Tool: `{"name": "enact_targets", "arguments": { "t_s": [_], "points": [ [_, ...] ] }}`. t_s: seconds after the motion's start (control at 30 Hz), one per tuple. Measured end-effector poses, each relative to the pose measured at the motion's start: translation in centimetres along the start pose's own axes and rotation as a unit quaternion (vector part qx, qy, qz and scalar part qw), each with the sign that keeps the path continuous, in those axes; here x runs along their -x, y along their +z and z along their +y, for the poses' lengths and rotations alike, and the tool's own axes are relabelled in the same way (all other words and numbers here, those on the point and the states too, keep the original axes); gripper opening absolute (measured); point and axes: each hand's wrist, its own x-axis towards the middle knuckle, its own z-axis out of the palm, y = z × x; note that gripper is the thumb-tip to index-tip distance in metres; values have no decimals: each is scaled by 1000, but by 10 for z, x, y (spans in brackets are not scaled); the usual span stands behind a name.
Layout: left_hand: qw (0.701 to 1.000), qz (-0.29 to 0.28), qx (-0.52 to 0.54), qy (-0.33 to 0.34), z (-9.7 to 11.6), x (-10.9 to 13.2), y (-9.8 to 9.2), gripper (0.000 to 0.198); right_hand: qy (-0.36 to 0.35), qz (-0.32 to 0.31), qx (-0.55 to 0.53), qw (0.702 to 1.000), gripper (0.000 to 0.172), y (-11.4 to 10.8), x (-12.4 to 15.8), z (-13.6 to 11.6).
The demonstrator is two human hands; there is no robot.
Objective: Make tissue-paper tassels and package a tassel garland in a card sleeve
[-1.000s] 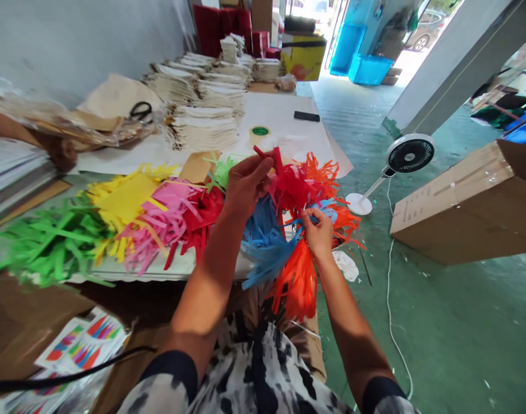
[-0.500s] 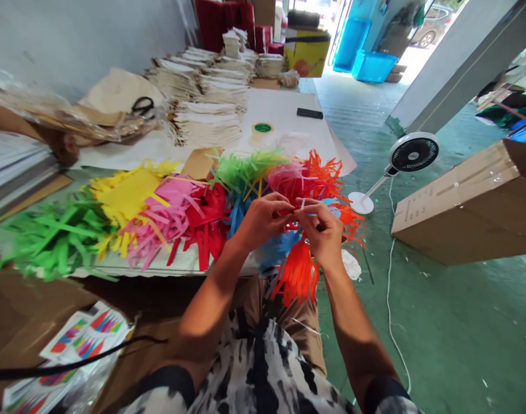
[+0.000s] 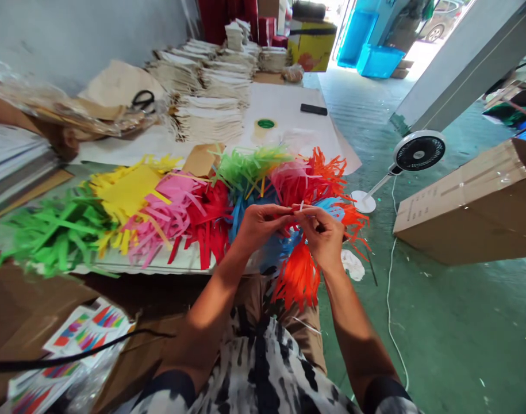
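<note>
My left hand and my right hand meet above the table's front edge, fingertips pinched together. A thin white strip sticks up at the right fingertips; what the left fingers pinch is too small to make out. Below the right hand hangs an orange paper tassel, its upper end partly hidden. Blue fringe lies behind the left hand. Around both hands are light green fringe, pink-red fringe and more orange fringe.
Leftward along the table lie red, pink, yellow and green fringe bundles. Farther back are tape, a black bar-shaped object, scissors and pale stacks. A fan and carton stand right.
The fingertips have shifted slightly while staying pinched together, and the right fingers lie flatter. The orange tassel still hangs below. The whole view has moved a little.
</note>
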Motion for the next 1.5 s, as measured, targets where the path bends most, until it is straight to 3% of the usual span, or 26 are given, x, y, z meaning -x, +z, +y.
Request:
{"name": "enact_targets", "arguments": {
  "t_s": [0.33, 0.53, 0.67, 0.8, 0.97, 1.1, 1.5],
  "points": [
    [999, 37, 7, -7, 4, 7, -6, 38, -9, -13, 18, 1000, 17, 1, 0, -2],
    [999, -12, 41, -32, 7, 8, -8, 41, -12, -38, 43, 998, 16, 3, -4, -6],
    [997, -19, 60, -53, 5, 7, -14, 39, -53, -95, 83, 991, 14, -4, -7, -11],
    [996, -19, 58, -63, 4, 7, -17, 39, -49, -184, 98, 977, 13, -12, -10, -12],
    [996, -18, 46, -73, 2, 6, -20, 41, -29, -220, 108, 969, 18, -16, -15, -12],
    [996, -19, 52, -75, 0, 5, -24, 42, -13, -230, 115, 966, 23, -18, -18, -14],
    [995, -20, 52, -77, -3, 5, -20, 43, -6, -231, 128, 964, 10, -18, -19, -10]
  ]
}}
